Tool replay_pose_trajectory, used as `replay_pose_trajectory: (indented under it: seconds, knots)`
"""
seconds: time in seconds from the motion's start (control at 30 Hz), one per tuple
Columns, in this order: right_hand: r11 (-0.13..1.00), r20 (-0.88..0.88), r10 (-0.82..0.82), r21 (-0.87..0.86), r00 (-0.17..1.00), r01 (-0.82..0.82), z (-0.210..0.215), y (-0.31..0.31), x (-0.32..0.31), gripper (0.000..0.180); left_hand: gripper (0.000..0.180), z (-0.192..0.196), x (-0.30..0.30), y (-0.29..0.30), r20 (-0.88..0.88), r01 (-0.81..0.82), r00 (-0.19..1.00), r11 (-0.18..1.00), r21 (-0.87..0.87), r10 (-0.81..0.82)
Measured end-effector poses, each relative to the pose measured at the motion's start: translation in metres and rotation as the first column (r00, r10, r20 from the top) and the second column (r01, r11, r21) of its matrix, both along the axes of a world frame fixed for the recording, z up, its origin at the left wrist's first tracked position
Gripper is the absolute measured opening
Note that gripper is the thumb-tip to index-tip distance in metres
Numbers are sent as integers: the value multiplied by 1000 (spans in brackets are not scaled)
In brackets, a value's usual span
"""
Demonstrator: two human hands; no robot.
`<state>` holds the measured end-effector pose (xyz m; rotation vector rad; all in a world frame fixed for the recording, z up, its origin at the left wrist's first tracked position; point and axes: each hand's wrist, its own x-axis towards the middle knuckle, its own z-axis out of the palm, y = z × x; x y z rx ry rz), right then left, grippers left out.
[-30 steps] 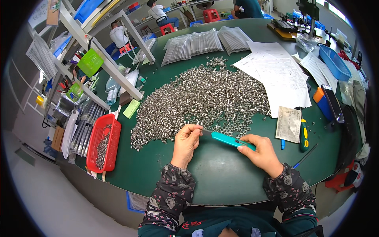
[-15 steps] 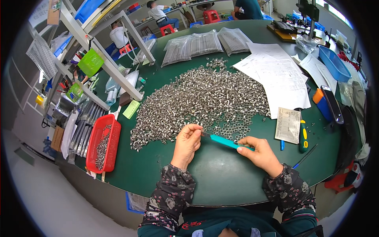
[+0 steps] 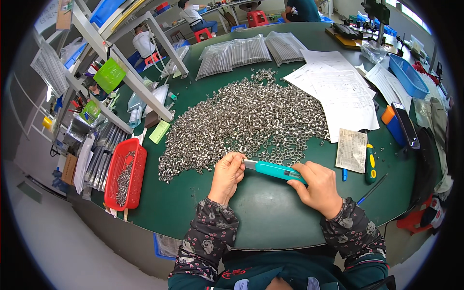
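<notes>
My right hand [image 3: 319, 186] is wrapped round the teal handle of a utility knife [image 3: 274, 170], thumb along its near side. The blade [image 3: 250, 164] points left and its tip meets the fingertips of my left hand [image 3: 228, 176]. Thumb and forefinger of that hand pinch a small metal piece, mostly hidden by the fingers. Just beyond both hands spreads a wide heap of small silvery metal rings [image 3: 241, 118]. Its near right part is a thin single layer of rings [image 3: 282, 150].
At left stands a red basket [image 3: 142, 166] partly filled with small metal parts. Bagged metal tubes [image 3: 249, 50] lie at the back. Paper sheets [image 3: 345, 101], a card [image 3: 351, 151], a yellow-green handled tool [image 3: 370, 164], a pen [image 3: 372, 189] and a phone [image 3: 405, 125] are at right.
The knife has turned in my right hand, so its handle's broad side and more of the blade show. My right fingers have shifted round the handle; my left hand stays nearly in place.
</notes>
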<state>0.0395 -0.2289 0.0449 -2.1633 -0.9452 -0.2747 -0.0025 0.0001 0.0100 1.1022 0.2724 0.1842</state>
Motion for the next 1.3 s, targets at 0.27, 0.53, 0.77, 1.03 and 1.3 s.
replay_pose_trajectory:
  seconds: [0.27,0.53,0.77,1.03,1.3]
  knots:
    - [983,-219,80,180,972,-40,-15,-1,10,24,17,0,0,2,-13,21,1000,998,-62,-21]
    - [990,-484,130,108,865,-88,-9,-3,12,25,19,3,0,-3,-15,36,999,999,34,-36]
    - [993,-131,57,107,990,-43,-10,0,6,24,22,-1,1,-1,-30,79,997,994,72,-77]
    - [979,-118,75,198,990,-51,-11,-2,8,25,22,-1,1,0,-31,77,997,997,-17,-78]
    - [973,-310,179,196,934,-121,-17,-2,10,27,26,0,1,-3,-54,57,997,998,-5,-57]
